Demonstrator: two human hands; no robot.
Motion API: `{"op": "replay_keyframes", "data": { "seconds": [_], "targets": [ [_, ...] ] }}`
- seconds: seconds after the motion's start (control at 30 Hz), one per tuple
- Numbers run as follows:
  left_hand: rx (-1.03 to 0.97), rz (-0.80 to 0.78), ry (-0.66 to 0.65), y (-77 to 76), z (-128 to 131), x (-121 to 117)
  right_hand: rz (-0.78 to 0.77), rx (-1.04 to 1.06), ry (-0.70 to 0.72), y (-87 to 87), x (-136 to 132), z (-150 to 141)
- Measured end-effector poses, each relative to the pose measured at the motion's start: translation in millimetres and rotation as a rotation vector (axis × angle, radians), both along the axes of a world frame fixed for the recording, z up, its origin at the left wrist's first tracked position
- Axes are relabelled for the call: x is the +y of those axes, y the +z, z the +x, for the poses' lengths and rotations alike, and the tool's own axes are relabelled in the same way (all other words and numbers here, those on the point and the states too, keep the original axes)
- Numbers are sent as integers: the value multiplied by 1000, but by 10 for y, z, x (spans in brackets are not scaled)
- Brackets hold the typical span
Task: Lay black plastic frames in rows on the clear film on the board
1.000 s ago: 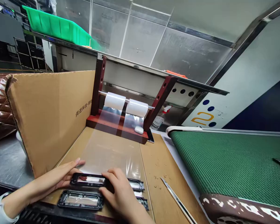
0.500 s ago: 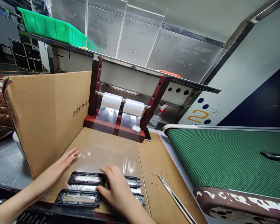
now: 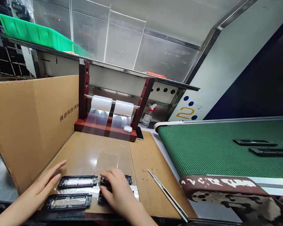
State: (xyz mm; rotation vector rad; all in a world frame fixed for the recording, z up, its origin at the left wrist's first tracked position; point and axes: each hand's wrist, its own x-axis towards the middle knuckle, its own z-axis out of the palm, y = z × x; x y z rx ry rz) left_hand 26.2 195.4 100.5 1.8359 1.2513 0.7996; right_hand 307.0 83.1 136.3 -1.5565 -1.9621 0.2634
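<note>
Near left frame (image 3: 68, 201): black, flat near the close edge of the cardboard sheet (image 3: 141, 188), a glossy pale strip along its middle.
Near right frame (image 3: 100, 198): just right of it, mostly hidden by the right hand (image 3: 119, 190).
Right hand: bent over the right pair, thumb and forefinger apart (whether it grips either one, I cannot tell).
Left hand (image 3: 46, 185): palm loosely spread, thumb parted from the fingers, holding nothing visible; it is beside the left end of the far left frame (image 3: 77, 181), contact unclear.
Far right frame (image 3: 129, 179): partly covered by the right hand, its right end showing.
Slim metal tool (image 3: 167, 195): on the cardboard, right of the frames, slanting away to the left.
Clear film (image 3: 94, 157): spread over the cardboard, beyond the frames.
Conveyor belt (image 3: 202, 157): green, to the right, with dark pieces (image 3: 256, 142) on it.
Cardboard panel (image 3: 37, 116): upright on the left.
Roll stand (image 3: 103, 130): dark red, far side, carrying two white rolls (image 3: 124, 108).
Spray bottle (image 3: 147, 120): right of the stand.
Green bin (image 3: 35, 35): far left, on the shelf (image 3: 122, 69).
</note>
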Motion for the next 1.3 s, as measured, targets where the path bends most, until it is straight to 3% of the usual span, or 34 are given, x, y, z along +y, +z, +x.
{"op": "replay_keyframes", "data": {
  "seconds": [0.1,0.2,0.33,0.47,0.63,0.97,1.3],
  "targets": [
    [38,132,-46,-125,-35,57,27,-3,-3,-2,-55,53],
    [9,110,8,-134,-41,114,47,-12,-6,0,-45,54],
    [-88,-112,96,21,34,205,5,-80,26,20,132,-90],
    [-113,-193,-5,178,159,264,-95,-166,45,54,329,-242],
    [-72,-200,-122,321,259,249,-86,-163,68,21,367,-266],
    [-3,-228,-180,344,276,319,160,-21,132,-196,300,-203],
    [5,-290,-205,331,293,325,412,-83,229,-218,309,-175]
  ]
}}
